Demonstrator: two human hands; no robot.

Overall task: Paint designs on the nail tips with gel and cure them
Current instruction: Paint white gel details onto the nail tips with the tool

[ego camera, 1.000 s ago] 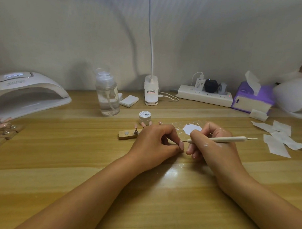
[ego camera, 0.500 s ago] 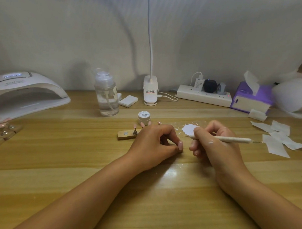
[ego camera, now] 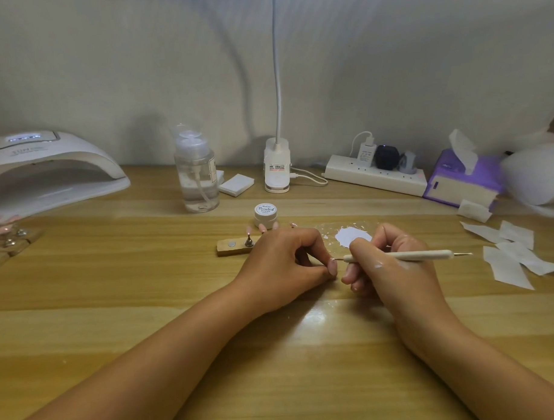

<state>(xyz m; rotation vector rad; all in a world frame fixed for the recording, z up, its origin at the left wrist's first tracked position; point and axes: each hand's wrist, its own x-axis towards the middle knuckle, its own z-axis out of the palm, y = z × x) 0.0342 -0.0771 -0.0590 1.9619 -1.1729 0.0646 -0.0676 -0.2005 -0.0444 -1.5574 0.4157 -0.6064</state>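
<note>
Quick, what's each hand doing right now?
Left hand: pinched shut, apparently on a tiny nail tip, mostly hidden.
Right hand: closed around a thin white stick tool.

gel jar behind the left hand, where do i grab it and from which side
Pinch the gel jar across its round side wall, just under the lid, coming down from above. It stands upright, short and wide, and nail tips stand close in front of it, so a reach from the front would likely knock them.
</note>
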